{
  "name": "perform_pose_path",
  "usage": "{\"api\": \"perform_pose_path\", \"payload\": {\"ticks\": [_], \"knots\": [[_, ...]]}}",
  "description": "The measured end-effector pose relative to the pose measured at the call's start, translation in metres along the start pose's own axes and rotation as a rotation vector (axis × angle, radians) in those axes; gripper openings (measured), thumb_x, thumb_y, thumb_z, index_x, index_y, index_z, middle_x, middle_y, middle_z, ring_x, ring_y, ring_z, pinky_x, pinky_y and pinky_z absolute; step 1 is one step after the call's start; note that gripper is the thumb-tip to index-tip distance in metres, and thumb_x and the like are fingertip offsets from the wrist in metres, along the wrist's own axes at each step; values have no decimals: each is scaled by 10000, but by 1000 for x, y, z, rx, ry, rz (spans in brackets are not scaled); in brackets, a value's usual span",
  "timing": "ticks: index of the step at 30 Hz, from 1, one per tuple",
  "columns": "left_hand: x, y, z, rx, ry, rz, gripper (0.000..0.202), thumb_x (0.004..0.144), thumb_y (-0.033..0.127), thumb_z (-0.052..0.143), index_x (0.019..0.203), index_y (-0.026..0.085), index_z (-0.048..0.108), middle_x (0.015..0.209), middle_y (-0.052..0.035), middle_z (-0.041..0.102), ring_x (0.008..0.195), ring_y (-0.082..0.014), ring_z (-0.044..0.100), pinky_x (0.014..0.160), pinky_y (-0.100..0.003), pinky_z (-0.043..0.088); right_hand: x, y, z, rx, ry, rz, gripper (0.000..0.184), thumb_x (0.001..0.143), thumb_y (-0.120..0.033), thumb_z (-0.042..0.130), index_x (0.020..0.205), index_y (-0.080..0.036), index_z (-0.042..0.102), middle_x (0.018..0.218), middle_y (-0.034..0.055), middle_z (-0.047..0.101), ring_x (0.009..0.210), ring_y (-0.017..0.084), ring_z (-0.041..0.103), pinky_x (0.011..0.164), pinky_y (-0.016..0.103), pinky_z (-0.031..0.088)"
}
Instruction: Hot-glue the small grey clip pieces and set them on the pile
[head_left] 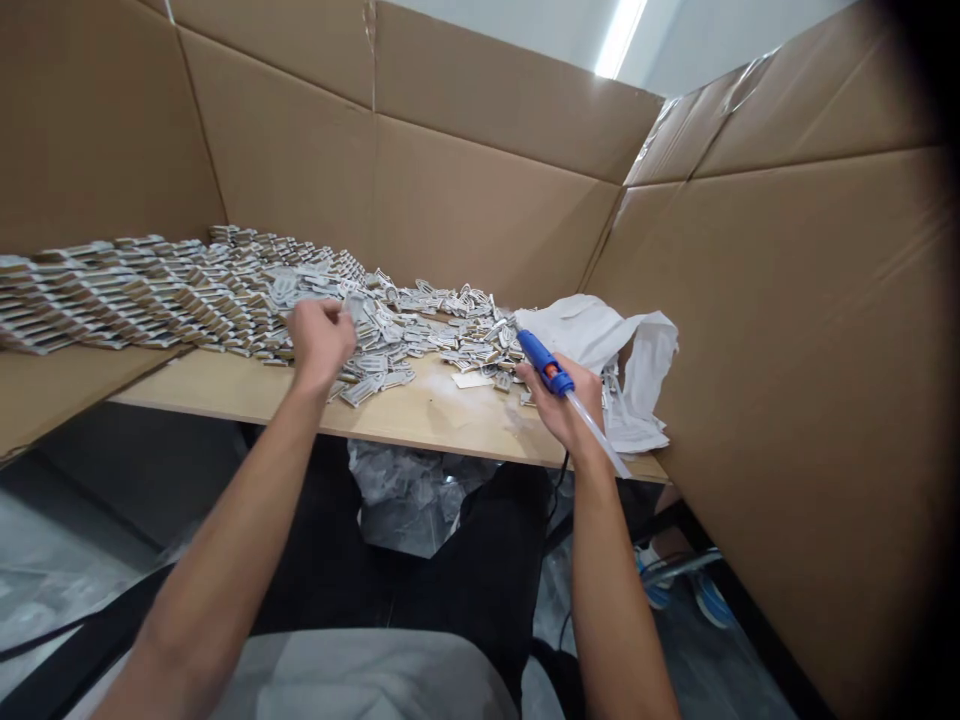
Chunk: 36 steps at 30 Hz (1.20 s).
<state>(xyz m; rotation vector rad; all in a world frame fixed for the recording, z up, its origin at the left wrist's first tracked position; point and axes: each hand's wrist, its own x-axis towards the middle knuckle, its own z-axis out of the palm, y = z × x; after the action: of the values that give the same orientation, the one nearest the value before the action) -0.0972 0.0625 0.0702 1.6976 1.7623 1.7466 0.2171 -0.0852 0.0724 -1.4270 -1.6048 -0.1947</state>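
My left hand is closed in a pinch on a small grey-white flat part at the near edge of a loose heap of such parts. My right hand is wrapped round a blue pen-shaped tool with an orange collar; its tip points up and left toward the heap, and a clear stick or tube runs out of its back end past my wrist. Both hands are over the wooden tabletop.
Neat overlapping rows of the same parts cover the table's left half. A crumpled white bag lies right of my right hand. Cardboard walls enclose the table at the back and right. A plastic bag hangs under the table above my lap.
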Motion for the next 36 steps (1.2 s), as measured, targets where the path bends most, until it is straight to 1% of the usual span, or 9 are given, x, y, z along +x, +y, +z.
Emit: {"api": "perform_pose_path", "payload": {"ticks": [5,9,12,14,17,19,23,30,36], "knots": [[63,-1,1,355,-81,53,138,708,78,665,840,79,703,844,-125,708,987,-314,656,957,-458,501,0,-3,1,39,-10,-6,445,905,-559,624,669,-209,483,622,-17,523,601,136,455,610,257,347],[71,-2,4,447,-133,102,218,746,88,676,961,55,692,1078,-175,695,1177,-364,586,1028,-509,474,1,-3,1,40,-26,-14,437,907,-546,630,673,-204,491,643,-13,540,606,129,442,604,253,336],[47,7,7,408,18,248,337,841,159,621,1165,72,649,1295,-194,597,1302,-363,481,1120,-518,393,1,3,4,42,-52,12,436,912,-558,621,689,-206,495,651,-13,544,620,135,462,618,249,344],[21,14,15,333,69,347,332,846,182,604,1159,85,661,1250,-186,606,1249,-354,509,1099,-503,406,1,10,9,12,-100,25,398,913,-543,617,726,-207,516,681,-4,573,641,148,490,634,251,355],[-27,20,33,185,-271,416,194,842,208,590,972,146,720,972,-136,692,984,-303,621,987,-459,484,0,23,20,-90,-224,58,208,902,-396,616,864,-198,569,803,38,660,709,183,562,662,258,377],[-60,17,45,157,-465,478,187,820,186,589,932,168,738,955,-139,707,975,-313,628,985,-460,485,-1,29,26,-172,-321,97,131,863,-263,615,966,-188,586,905,79,702,790,215,617,687,265,394],[-109,9,59,191,-574,500,239,861,198,545,981,161,748,1044,-171,685,1078,-347,592,1008,-473,465,-3,34,34,-280,-509,146,170,766,-206,699,917,-197,622,935,107,727,848,257,662,678,279,399],[-113,24,76,280,-650,539,262,913,166,467,916,144,729,1012,-183,654,1060,-334,574,998,-465,441,-4,37,44,-312,-516,206,174,745,-134,644,907,-195,665,925,118,743,860,282,689,667,282,414],[-109,55,125,68,-680,512,218,916,209,527,776,178,690,899,-150,698,983,-299,622,961,-425,433,-3,45,30,-332,-460,277,163,753,-226,712,907,-183,676,911,114,739,822,259,682,661,276,414]]}}
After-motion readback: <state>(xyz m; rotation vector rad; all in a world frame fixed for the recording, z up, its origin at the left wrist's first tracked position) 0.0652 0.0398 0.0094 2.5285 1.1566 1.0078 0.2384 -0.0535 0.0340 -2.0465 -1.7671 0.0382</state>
